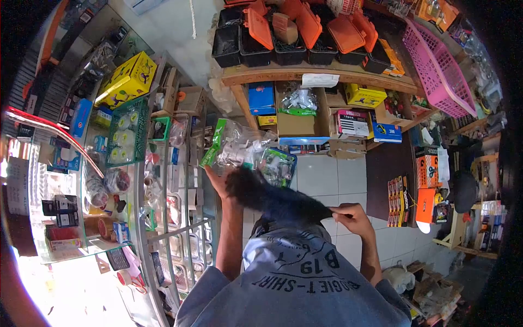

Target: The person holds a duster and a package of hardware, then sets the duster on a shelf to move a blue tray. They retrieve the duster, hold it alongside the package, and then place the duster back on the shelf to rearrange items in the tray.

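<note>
My left hand (pixel 219 184) is closed on the lower left edge of a clear plastic bag (pixel 239 150) with a green header and white parts inside. A dark, fluffy duster (pixel 272 199), blurred by motion, stretches across in front of my body. Its thin end is gripped by my right hand (pixel 351 217), and its bushy end overlaps the bottom of the bag. Just right of the bag lies a blue-edged tray (pixel 295 170) with green-topped packets (pixel 279 166).
Ahead, a wooden shelf (pixel 321 72) carries black bins with orange lids (pixel 259 27); an open cardboard box (pixel 297 128) sits below. Left is a glass display case (pixel 158 240) with a green basket (pixel 128 155). A pink basket (pixel 436 65) leans at the upper right.
</note>
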The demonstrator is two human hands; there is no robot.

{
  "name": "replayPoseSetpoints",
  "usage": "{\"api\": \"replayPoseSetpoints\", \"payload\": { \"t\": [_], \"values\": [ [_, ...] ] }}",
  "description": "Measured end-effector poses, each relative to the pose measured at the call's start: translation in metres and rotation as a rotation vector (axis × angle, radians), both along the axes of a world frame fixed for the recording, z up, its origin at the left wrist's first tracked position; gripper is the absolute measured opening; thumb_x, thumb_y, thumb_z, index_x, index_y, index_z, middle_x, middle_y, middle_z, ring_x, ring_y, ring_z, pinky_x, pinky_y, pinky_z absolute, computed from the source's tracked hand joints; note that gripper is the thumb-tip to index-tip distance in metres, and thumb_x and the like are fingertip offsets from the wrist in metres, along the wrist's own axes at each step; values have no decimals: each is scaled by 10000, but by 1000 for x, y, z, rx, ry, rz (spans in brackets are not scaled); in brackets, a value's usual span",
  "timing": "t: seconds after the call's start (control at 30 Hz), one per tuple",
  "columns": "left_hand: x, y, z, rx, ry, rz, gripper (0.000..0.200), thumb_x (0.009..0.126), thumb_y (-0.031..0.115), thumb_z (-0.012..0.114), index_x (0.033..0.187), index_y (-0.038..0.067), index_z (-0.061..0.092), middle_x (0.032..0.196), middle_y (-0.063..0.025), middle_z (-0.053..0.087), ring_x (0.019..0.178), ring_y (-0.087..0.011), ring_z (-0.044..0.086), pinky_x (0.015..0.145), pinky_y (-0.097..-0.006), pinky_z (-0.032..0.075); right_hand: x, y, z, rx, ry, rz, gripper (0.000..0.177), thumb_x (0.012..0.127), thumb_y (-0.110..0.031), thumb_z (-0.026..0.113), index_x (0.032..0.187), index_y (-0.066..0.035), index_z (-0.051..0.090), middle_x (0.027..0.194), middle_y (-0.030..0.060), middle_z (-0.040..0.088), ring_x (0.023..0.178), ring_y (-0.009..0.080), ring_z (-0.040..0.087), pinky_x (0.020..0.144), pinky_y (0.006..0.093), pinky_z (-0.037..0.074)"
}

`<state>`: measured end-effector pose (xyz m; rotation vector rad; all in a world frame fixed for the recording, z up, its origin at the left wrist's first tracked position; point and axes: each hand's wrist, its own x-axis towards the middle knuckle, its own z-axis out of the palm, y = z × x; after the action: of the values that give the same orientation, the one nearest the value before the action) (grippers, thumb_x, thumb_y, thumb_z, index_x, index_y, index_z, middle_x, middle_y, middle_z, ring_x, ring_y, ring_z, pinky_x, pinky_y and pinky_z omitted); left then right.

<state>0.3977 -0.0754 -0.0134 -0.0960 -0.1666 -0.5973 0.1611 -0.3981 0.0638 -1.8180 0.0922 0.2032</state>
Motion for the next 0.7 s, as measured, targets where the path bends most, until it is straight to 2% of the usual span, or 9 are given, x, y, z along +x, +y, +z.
{"api": "replayPoseSetpoints", "payload": {
  "t": [0.1, 0.2, 0.33, 0.4, 0.47, 0.5, 0.53, 0.63, 0.7],
  "values": [
    [-21, -41, 101, 713, 373, 293, 880, 815, 763, 315, 1304, 46, 456, 1219, -145, 536, 1059, -298, 522, 940, -447, 413, -4, 4, -4, 78, 23, -89, 245, 861, -83, 640, 1097, -20, 658, 694, 46, 617, 644, 93, 548, 591, 244, 441],
    [-1, -5, -4, 405, 111, 73, 868, 819, 747, 337, 1352, 66, 411, 1289, -120, 501, 1117, -307, 499, 965, -467, 391, -1, -4, 3, 62, 114, -12, 243, 864, -85, 636, 1093, -7, 657, 711, 47, 620, 663, 93, 550, 610, 248, 447],
    [-18, -47, 98, 609, 340, 219, 863, 825, 739, 342, 1355, 59, 394, 1287, -139, 491, 1074, -303, 520, 938, -457, 420, -4, -2, -6, 50, 22, -190, 238, 852, -50, 633, 1087, -41, 670, 712, 45, 628, 658, 96, 558, 613, 253, 459],
    [-8, -37, 65, 596, 336, 223, 846, 832, 727, 341, 1344, 57, 411, 1284, -148, 500, 1093, -311, 516, 962, -450, 409, -4, -7, -8, 145, 96, -86, 256, 846, -41, 639, 1100, -55, 668, 709, 43, 631, 649, 87, 547, 609, 249, 456],
    [7, -10, 1, 143, -13, 16, 831, 836, 719, 340, 1335, 61, 434, 1271, -144, 521, 1142, -303, 491, 1005, -457, 368, 0, -8, -6, 64, 3, 14, 263, 845, -30, 638, 1105, -57, 666, 726, 49, 646, 645, 79, 539, 600, 242, 448],
    [-1, -10, -2, 390, 96, 138, 830, 831, 724, 340, 1322, 66, 456, 1249, -136, 542, 1152, -290, 482, 1008, -442, 361, 3, -3, -3, 73, 19, -75, 261, 842, -30, 640, 1100, -59, 668, 729, 53, 650, 642, 79, 539, 598, 242, 447],
    [-14, -41, 75, 607, 307, 159, 828, 828, 727, 338, 1321, 71, 455, 1237, -131, 546, 1128, -277, 496, 976, -434, 383, 5, 3, -1, 83, 36, -164, 259, 840, -30, 641, 1096, -61, 670, 732, 56, 655, 640, 80, 539, 596, 242, 446],
    [-17, -49, 92, 483, 269, 182, 659, 906, 614, 343, 1259, 81, 506, 1229, -94, 553, 1060, -284, 539, 917, -446, 438, 7, 12, -3, 18, 56, -60, 257, 838, -34, 646, 1094, -40, 663, 739, 55, 659, 632, 81, 542, 586, 238, 447],
    [-2, -11, -3, 253, -79, 151, 636, 896, 622, 369, 1210, 93, 530, 1185, -89, 576, 992, -268, 554, 879, -440, 451, 11, 12, -5, -22, 10, -50, 252, 838, -39, 648, 1089, -30, 661, 736, 54, 657, 639, 81, 545, 594, 238, 449]
  ]
}}
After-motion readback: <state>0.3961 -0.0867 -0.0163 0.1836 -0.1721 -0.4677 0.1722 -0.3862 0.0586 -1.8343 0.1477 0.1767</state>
